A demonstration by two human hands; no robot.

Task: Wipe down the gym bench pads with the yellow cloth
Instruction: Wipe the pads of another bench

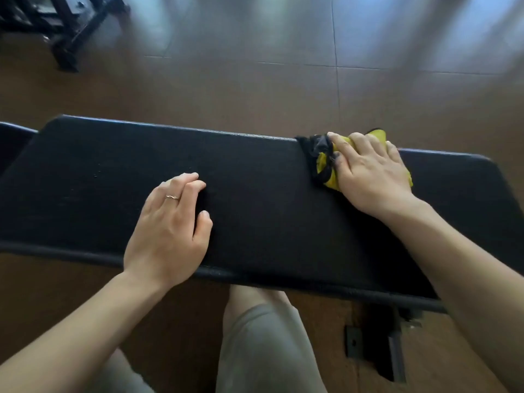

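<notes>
A long black bench pad (pixel 255 194) runs across the view from left to right. A second black pad (pixel 14 143) adjoins it at the far left edge. The yellow cloth (pixel 326 165), edged in black and bunched up, lies on the pad's far right part by the far edge. My right hand (pixel 368 174) lies flat on the cloth with straight fingers, pressing it onto the pad. My left hand (pixel 170 225) rests on the pad near its front edge with fingers loosely curled and nothing in it. A ring sits on one finger.
Brown tiled floor (pixel 255 66) surrounds the bench. The black frame of another machine (pixel 71 32) stands at the top left. The bench's metal foot (pixel 377 347) shows under the pad at the lower right. My knees in light trousers (pixel 255 350) are just in front of the pad.
</notes>
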